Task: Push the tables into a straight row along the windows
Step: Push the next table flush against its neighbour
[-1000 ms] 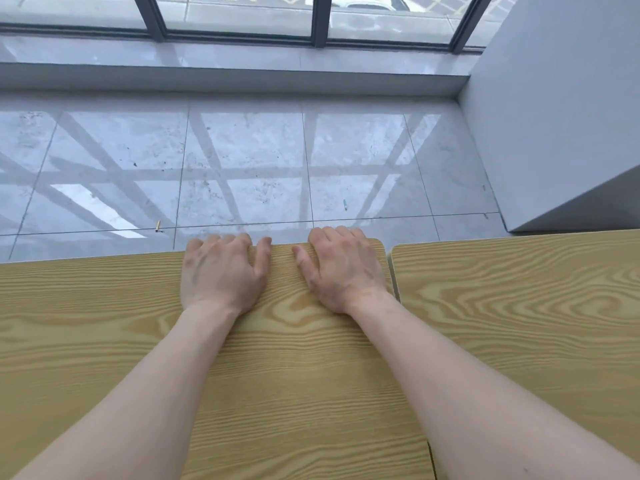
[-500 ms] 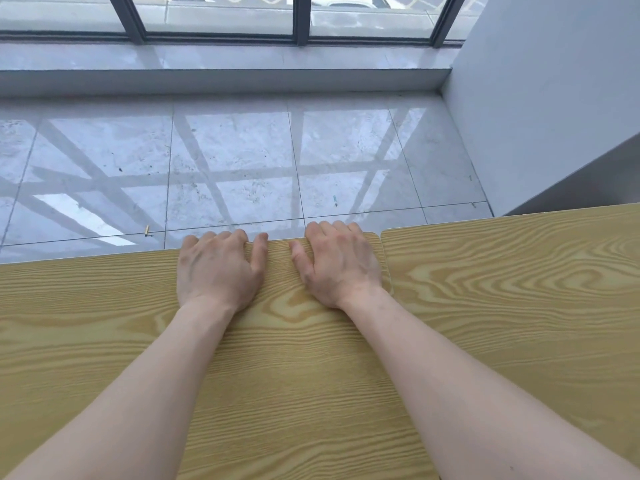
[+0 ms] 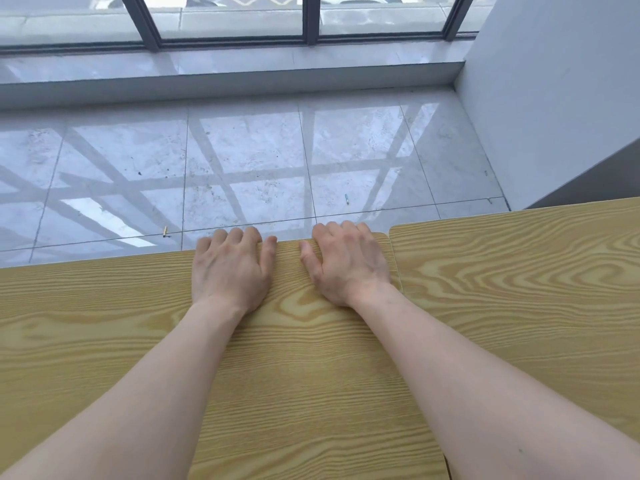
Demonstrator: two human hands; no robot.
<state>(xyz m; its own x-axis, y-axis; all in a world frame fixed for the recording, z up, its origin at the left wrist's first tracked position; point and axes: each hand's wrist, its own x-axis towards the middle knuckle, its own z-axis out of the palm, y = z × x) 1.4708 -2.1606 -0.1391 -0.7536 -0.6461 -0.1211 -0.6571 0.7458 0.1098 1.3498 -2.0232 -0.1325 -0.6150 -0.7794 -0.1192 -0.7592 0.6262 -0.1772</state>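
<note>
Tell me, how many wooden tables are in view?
2. The left table lies under the left hand and right hand; the right table sits beside it. More may be outside view.

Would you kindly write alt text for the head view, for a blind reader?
A person's left hand and right hand lie on a wooden table, fingers hooked over its far edge; a second table stands close beside it, windows ahead.

A glossy grey tiled floor (image 3: 242, 161) carries two surfaces. The light wood-grain surface (image 3: 311, 375) stands with its right edge just beside a second wood-grain surface (image 3: 519, 289), a narrow gap between them. The left grip (image 3: 230, 268) and right grip (image 3: 348, 265) lie on the first, near its far right corner, fingers curled over its far edge. A small yellow stub (image 3: 165, 232) and a small teal scrap (image 3: 346, 199) lie on the floor.
</note>
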